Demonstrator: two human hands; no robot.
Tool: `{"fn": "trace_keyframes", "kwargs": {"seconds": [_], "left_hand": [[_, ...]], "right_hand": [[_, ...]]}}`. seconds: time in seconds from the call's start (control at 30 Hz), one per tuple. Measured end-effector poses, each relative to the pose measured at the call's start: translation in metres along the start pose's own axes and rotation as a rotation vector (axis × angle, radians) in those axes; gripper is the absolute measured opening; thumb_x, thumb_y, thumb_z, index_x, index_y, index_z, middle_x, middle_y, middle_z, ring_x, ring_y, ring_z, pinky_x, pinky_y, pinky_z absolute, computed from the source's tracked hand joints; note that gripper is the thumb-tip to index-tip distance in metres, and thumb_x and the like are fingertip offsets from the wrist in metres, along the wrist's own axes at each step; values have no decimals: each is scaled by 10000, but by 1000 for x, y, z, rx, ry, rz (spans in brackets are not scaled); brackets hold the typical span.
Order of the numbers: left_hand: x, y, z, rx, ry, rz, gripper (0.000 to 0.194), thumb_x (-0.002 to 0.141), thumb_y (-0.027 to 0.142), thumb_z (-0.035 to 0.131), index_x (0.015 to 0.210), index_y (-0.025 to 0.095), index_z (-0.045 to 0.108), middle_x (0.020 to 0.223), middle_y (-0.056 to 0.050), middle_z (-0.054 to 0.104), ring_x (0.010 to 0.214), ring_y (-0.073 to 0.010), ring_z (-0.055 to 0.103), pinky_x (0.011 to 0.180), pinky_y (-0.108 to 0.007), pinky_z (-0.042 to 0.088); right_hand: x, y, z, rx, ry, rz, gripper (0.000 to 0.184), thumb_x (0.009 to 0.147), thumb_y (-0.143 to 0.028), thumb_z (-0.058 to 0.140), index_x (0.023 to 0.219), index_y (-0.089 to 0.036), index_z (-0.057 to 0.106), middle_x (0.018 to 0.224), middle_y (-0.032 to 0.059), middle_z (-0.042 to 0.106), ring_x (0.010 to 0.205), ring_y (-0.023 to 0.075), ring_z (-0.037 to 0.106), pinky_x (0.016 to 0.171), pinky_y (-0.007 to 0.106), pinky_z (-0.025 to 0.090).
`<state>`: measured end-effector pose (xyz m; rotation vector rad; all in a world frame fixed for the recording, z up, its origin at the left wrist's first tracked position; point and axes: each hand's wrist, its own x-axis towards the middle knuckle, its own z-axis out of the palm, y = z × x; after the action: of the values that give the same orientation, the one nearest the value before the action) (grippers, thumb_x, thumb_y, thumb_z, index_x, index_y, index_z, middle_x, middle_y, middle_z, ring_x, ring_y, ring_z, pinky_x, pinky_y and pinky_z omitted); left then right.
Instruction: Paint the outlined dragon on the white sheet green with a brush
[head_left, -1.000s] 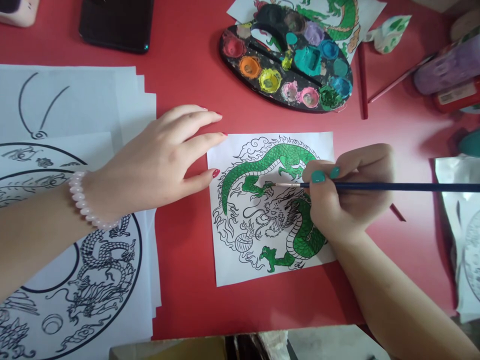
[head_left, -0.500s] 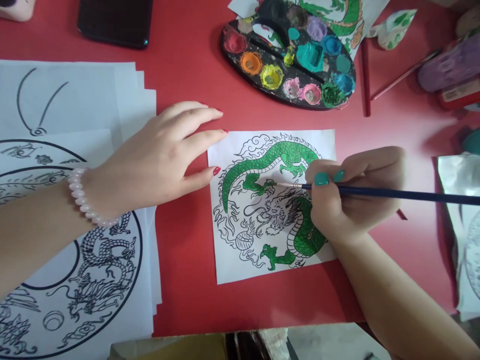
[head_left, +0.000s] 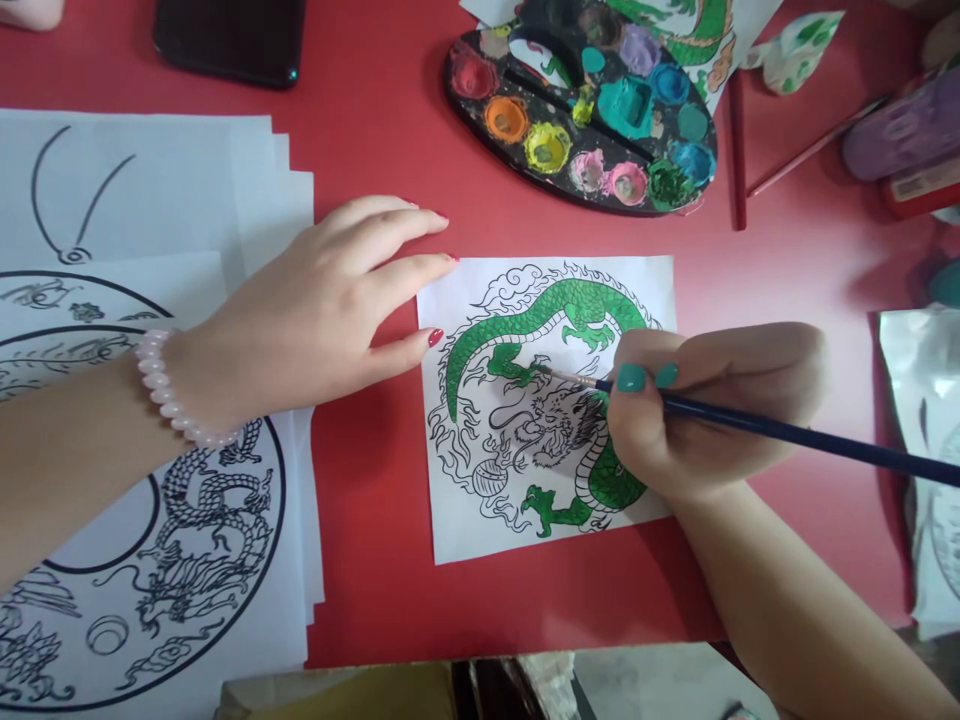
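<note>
Beneath right hand [head_left: 712, 380], partly hidden dragon drawing [head_left: 541, 420].

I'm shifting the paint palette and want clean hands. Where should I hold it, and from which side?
Probably the bare black rim of the paint palette beside the orange well, from the side of the left hand: it lies face-up, paint-filled wells crowd its top, and the right hand holds the paintbrush.

Blue brush [head_left: 787, 432] slants; dragon drawing [head_left: 551, 412] lies part-green.
</note>
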<state>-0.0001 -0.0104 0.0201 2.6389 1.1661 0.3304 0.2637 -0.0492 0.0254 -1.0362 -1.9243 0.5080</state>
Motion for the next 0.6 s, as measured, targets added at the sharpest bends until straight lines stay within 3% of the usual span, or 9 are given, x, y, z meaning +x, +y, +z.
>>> {"fn": "trace_keyframes", "kwargs": {"seconds": [0.17, 0.37, 0.6], "left_hand": [[0, 0, -1, 12, -18, 1, 452, 931, 377, 402, 1289, 117, 497, 1421, -136, 421, 1353, -310, 336, 1134, -488, 302], [2, 3, -5, 28, -41, 5, 442, 955, 341, 408, 1297, 69, 481, 1429, -156, 402, 1357, -295, 318, 1145, -468, 282], [0, 1, -4, 59, -22, 36, 437, 943, 326, 460, 1282, 51, 490, 1409, -170, 419, 1336, -303, 344, 1131, -467, 301]], "right_hand": [[7, -5, 0, -62, -4, -57, 378, 736, -82, 572, 589, -189, 241, 476, -59, 253, 407, 35, 234, 348, 227, 193], [7, -3, 2, 47, -15, -54, 376, 696, -35, 564, 621, -198, 234, 474, -71, 260, 407, 40, 261, 356, 217, 217], [6, -8, -4, 141, -142, 125, 364, 735, -81, 519, 632, -194, 188, 543, -44, 204, 463, 64, 172, 400, 250, 232]]}}
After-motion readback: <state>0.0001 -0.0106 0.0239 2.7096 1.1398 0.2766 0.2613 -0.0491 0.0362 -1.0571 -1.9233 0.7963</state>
